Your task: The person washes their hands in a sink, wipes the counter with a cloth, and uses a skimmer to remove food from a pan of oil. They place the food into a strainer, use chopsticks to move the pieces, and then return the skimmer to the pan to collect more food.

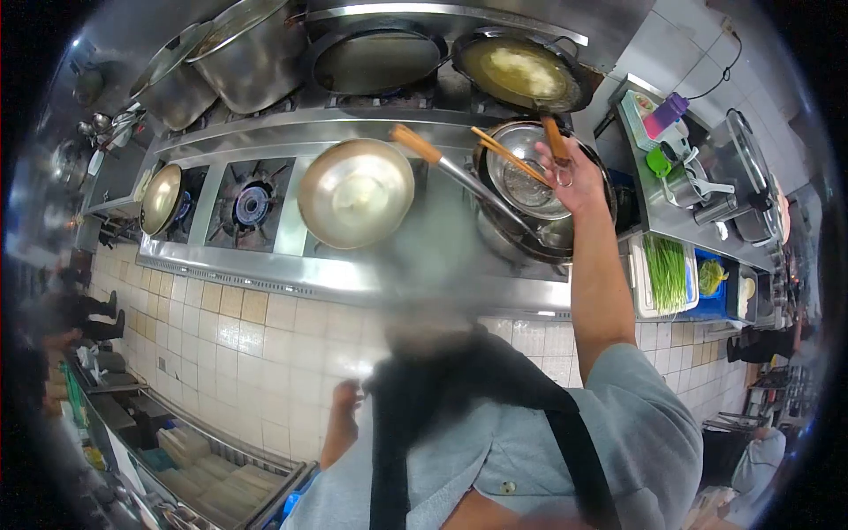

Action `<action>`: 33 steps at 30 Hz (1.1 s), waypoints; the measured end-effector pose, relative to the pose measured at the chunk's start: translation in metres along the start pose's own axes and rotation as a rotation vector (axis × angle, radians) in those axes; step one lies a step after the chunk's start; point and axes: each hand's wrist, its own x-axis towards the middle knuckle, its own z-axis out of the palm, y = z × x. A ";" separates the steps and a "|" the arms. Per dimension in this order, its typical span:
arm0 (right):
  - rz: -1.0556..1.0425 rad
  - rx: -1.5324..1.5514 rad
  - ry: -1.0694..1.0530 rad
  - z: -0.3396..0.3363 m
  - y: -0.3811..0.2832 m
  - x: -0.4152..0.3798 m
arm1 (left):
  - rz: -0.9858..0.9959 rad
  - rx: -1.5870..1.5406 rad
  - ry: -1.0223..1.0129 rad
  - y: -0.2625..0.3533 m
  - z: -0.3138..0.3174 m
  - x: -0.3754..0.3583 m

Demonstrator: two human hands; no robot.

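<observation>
My right hand (579, 177) is closed around a wooden-handled utensil (553, 140) with a metal ring at its end. The handle points toward the near rim of a black wok (481, 78), and I cannot make out the utensil's head. Pale food (528, 72) floats in the wok's yellowish oil. Below the hand, a metal strainer (521, 181) sits over a larger pot, with wooden chopsticks (508, 155) across it. Another wooden-handled tool (455, 172) leans on that pot. Low beside my body, my left hand (347, 399) has loosely bent fingers and nothing visible in it.
A shallow pan (356, 194) rests on the steel stove, left of centre. A lit burner (252, 204) shows blue flame. Tall pots (252, 62) stand at the back left. Green stalks (664, 272) lie in a tray at right. Other people (751, 468) appear at the edges.
</observation>
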 end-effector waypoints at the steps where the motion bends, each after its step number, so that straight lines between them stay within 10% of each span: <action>1: -0.032 -0.007 0.010 0.001 0.001 -0.009 | -0.212 -0.175 -0.074 0.017 -0.016 -0.008; 4: -0.099 -0.042 0.068 -0.015 0.015 -0.037 | -0.036 -0.320 -0.031 -0.114 0.027 0.057; 8: -0.063 -0.196 -0.079 -0.025 0.044 -0.098 | 0.067 -0.576 0.121 -0.124 0.011 0.045; 12: 0.051 -0.916 0.142 -0.007 0.082 -0.135 | -0.514 -0.749 0.052 -0.070 -0.046 0.009; 14: -0.008 -1.236 0.192 -0.009 0.096 -0.140 | -0.122 -0.489 0.065 -0.161 -0.022 0.038; 17: -0.115 -1.444 0.247 -0.019 0.096 -0.136 | -0.363 -0.716 0.117 -0.097 -0.046 0.003; 20: -0.033 -1.479 0.247 -0.020 0.086 -0.142 | -0.118 -0.582 0.178 -0.101 -0.024 -0.013; 25: 0.031 -1.456 0.191 -0.031 0.076 -0.156 | -0.562 -0.864 0.108 -0.066 0.017 -0.060; 29: -0.255 -1.467 -0.047 -0.079 0.084 -0.151 | -0.313 -0.584 0.107 -0.174 0.091 -0.077; 33: 0.090 -1.190 -0.026 0.006 0.074 -0.178 | -0.433 -0.622 0.150 -0.181 0.089 -0.093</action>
